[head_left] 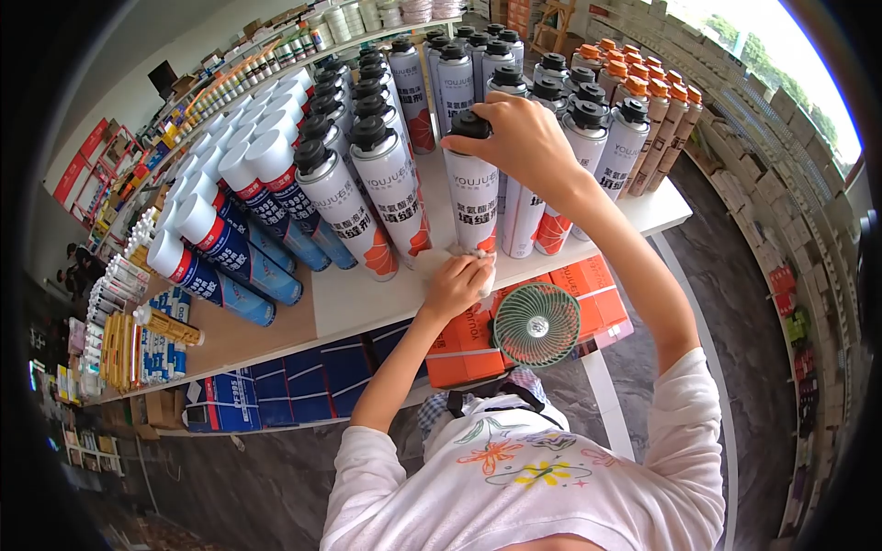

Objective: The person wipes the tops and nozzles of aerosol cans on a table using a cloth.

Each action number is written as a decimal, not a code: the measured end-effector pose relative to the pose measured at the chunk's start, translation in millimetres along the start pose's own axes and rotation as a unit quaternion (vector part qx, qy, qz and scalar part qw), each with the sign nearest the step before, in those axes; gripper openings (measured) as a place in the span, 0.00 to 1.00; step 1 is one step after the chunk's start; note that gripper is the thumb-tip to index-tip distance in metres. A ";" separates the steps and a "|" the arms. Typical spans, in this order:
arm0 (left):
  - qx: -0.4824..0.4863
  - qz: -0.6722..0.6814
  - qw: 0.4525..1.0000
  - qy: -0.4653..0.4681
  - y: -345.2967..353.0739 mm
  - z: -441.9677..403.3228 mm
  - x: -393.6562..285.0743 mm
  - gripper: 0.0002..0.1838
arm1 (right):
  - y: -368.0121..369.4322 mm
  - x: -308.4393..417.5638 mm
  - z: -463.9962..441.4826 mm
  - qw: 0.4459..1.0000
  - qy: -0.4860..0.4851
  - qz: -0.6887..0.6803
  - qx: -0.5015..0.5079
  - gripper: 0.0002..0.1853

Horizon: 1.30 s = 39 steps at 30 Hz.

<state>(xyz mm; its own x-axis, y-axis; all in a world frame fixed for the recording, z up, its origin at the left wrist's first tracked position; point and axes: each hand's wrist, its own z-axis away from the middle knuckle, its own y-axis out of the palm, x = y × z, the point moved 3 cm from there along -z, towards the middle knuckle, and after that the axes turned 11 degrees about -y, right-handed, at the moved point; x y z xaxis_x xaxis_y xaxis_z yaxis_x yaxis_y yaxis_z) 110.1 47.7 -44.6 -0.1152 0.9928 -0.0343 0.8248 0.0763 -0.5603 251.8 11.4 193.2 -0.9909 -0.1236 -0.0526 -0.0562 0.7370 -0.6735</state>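
Note:
My right hand (pixel 520 138) is closed around the black top of a white foam sealant can (pixel 473 195), which stands upright near the table's front edge. My left hand (pixel 457 286) presses a pale cloth (pixel 430 262) against the lower part of that can, fingers bent over the cloth. Just left stands a matching can (pixel 390 193) with a black top and a red-orange pattern at its base. More of these cans (pixel 617 151) stand close on the right, partly behind my right hand and forearm.
Blue spray cans with white caps (pixel 234 243) fill the table's left side. Orange-topped cans (pixel 669 133) stand at the right end. Below the edge are orange boxes (pixel 464 354), blue boxes (pixel 285 381) and a small green fan (pixel 537 324). Stocked shelves (pixel 790 294) line the right.

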 end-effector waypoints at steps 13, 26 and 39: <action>-0.146 0.121 0.974 -0.120 -47.9 -85.0 -1.5 0.24 | -7.4 0.7 -3.7 0.995 0.057 -0.017 0.085 0.33; 0.075 0.224 0.954 -0.185 -25.7 -8.7 10.7 0.25 | -2.2 -2.1 -0.2 0.999 0.023 -0.038 0.003 0.30; 0.182 -0.074 0.956 -0.219 -66.5 32.1 30.8 0.28 | -5.2 7.1 5.3 0.995 0.063 -0.030 0.071 0.31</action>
<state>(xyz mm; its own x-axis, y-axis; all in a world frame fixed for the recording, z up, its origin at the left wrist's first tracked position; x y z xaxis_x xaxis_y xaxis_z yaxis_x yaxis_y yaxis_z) 33.9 70.2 -34.9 -0.5013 0.8337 -0.2314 0.5441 0.0957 -0.8336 245.7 3.2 192.5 -0.9942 -0.0740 0.0774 -0.1068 0.6291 -0.7700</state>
